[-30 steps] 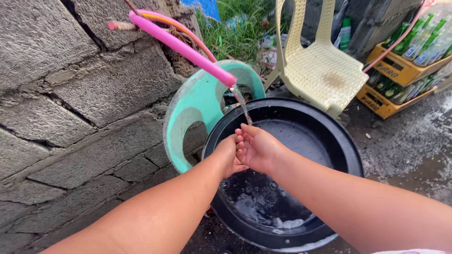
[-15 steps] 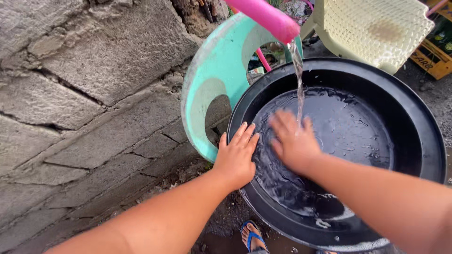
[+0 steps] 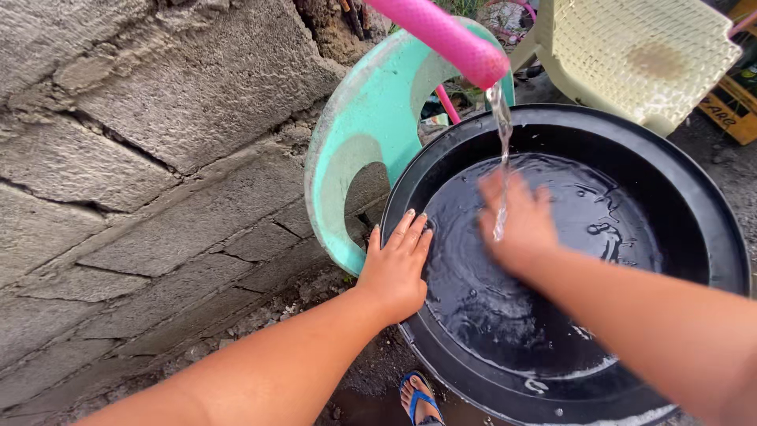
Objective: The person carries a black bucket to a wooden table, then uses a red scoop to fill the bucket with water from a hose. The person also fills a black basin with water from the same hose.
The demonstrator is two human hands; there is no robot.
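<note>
Your left hand (image 3: 394, 268) lies flat on the near-left rim of the wide, round black plastic basin (image 3: 710, 229), palm down, fingers straight and held close together, pointing up and away from you along the rim's edge. The left forearm runs in from the lower left at a shallow slant, wrist straight. Nothing is gripped; the hand only presses on the rim.

Your right hand (image 3: 516, 225) is inside the basin, held open over the dark wet bottom, fingers spread and pointing away from you. It is blurred, so you cannot tell whether the palm touches the basin floor. The right forearm comes in from the lower right corner, crossing over the near rim.

A thin stream of water (image 3: 501, 170) falls from the end of a pink hose (image 3: 445, 35) and lands on the back of your right hand. The basin sits on the ground beside a rough grey block wall (image 3: 134, 158), with a turquoise plastic chair back (image 3: 359, 130) between basin and wall and a cream woven plastic chair (image 3: 643, 55) behind.
</note>
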